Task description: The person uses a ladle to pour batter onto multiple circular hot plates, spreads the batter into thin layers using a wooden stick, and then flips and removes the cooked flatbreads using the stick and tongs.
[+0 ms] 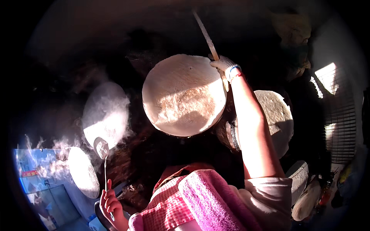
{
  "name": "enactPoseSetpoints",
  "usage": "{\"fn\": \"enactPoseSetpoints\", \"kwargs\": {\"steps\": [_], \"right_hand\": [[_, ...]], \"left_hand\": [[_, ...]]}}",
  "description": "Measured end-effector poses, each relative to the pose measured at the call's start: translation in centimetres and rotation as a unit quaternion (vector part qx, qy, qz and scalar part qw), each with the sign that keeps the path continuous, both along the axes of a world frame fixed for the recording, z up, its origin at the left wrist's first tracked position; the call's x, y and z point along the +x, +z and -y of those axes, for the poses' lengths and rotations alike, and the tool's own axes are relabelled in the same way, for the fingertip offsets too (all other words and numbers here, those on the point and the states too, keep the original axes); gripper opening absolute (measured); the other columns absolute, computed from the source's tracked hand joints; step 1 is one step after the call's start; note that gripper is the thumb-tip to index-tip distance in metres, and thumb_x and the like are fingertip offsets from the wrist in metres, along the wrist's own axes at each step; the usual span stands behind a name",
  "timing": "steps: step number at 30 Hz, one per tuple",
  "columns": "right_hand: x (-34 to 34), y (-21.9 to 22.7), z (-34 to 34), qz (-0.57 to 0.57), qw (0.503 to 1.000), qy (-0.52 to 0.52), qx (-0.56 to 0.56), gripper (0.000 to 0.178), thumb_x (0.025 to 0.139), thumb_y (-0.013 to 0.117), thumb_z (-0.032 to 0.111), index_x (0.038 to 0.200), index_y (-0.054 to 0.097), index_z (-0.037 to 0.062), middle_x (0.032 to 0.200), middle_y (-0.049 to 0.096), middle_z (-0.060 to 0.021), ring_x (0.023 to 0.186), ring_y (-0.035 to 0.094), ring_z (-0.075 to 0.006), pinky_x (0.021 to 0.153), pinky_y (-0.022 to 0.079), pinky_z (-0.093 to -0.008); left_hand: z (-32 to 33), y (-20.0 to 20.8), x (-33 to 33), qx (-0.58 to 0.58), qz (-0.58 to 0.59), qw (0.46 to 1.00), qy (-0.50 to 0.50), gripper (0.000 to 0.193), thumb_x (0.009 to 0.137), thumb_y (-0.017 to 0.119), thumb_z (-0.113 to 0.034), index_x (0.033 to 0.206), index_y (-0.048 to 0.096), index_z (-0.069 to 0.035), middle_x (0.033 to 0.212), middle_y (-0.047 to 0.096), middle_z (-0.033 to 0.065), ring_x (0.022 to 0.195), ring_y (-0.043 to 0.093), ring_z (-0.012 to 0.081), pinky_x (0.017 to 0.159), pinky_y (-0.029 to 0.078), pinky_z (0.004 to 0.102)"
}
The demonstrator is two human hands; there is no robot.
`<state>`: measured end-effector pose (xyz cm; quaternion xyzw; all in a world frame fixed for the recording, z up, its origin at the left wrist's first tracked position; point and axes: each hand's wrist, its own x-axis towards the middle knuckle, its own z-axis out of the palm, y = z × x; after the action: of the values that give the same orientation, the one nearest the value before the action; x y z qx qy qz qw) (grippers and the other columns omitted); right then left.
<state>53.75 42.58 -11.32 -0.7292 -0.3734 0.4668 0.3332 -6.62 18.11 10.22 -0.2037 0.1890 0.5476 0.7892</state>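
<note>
Gripping a long-handled ladle point(101, 149) in the curled fingers of the left hand point(111, 204) at near left, the person, in the head view, also reaches far with the gloved right hand point(225, 66), its fingers closed around a thin stick point(206, 35). The near end of that stick lies by the right edge of the middle round point(185, 107), a pale flat disc, partly sunlit; whether they touch, I cannot tell. The ladle's bowl shows over the near edge of the left round point(106, 109) — steam point(56, 165) drifts around there. A nearer round point(83, 173) is farther left, and a right-hand round point(275, 117) is partly behind the right forearm point(256, 138). The step in hand looks like working the middle round's edge, perhaps loosening it. The next move seems to call for a low, flat stick angle — and a level ladle.
</note>
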Motion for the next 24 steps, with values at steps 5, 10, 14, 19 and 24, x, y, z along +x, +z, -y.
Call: {"fn": "enactPoseSetpoints", "kwargs": {"steps": [5, 10, 14, 19, 24], "right_hand": [[1.8, 0.8, -4.4, 0.237, 0.964, 0.119, -0.011, 0.06, 0.077, 0.073, 0.022, 0.133, 0.059, 0.0056, 0.104, 0.066, -0.0165, 0.094, 0.063, -0.0269, 0.081, 0.051, -0.0379], [0.3, 3.3, -5.6, 0.378, 0.917, 0.119, -0.045, 0.058, 0.074, 0.075, 0.024, 0.126, 0.063, 0.0003, 0.12, 0.066, -0.0259, 0.111, 0.066, -0.0353, 0.094, 0.052, -0.0421], [-4.4, 11.7, -1.4, 0.334, 0.941, 0.034, 0.038, 0.054, 0.077, 0.074, 0.022, 0.124, 0.063, -0.0028, 0.117, 0.068, -0.0248, 0.109, 0.066, -0.035, 0.094, 0.052, -0.0411], [-14.0, 18.5, 3.4, 0.256, 0.963, 0.013, 0.083, 0.036, 0.081, 0.07, 0.017, 0.111, 0.065, -0.0013, 0.085, 0.063, -0.008, 0.081, 0.06, -0.0148, 0.071, 0.048, -0.0296], [-16.8, 24.2, 17.8, 0.372, 0.913, -0.1, 0.137, 0.032, 0.081, 0.072, 0.022, 0.102, 0.065, -0.0015, 0.081, 0.061, -0.0048, 0.074, 0.056, -0.0129, 0.069, 0.047, -0.0286]], "left_hand": [[2.3, -2.0, -3.9, 0.02, 0.008, 1.0, 0.005, 0.054, 0.11, 0.031, -0.022, 0.155, 0.018, 0.004, 0.088, 0.046, 0.0039, 0.055, 0.038, 0.0094, 0.047, 0.037, 0.0253], [3.7, -2.0, -4.7, 0.035, 0.034, 0.999, 0.023, 0.055, 0.109, 0.028, -0.024, 0.155, 0.016, 0.005, 0.089, 0.043, 0.0053, 0.056, 0.041, 0.0108, 0.048, 0.04, 0.0266], [4.2, -3.3, -7.3, 0.04, 0.063, 0.997, 0.001, 0.055, 0.11, 0.03, -0.024, 0.154, 0.018, 0.006, 0.086, 0.043, 0.0043, 0.057, 0.042, 0.0103, 0.048, 0.042, 0.0263], [5.4, -5.6, -11.6, 0.007, -0.002, 0.999, -0.032, 0.051, 0.109, 0.035, -0.019, 0.153, 0.024, 0.005, 0.083, 0.041, 0.002, 0.052, 0.036, 0.0062, 0.043, 0.038, 0.0239], [6.0, -10.7, -15.9, 0.076, -0.122, 0.963, -0.228, 0.047, 0.108, 0.038, -0.015, 0.151, 0.03, 0.003, 0.079, 0.038, -0.0008, 0.05, 0.034, 0.0046, 0.04, 0.035, 0.0227]]}}
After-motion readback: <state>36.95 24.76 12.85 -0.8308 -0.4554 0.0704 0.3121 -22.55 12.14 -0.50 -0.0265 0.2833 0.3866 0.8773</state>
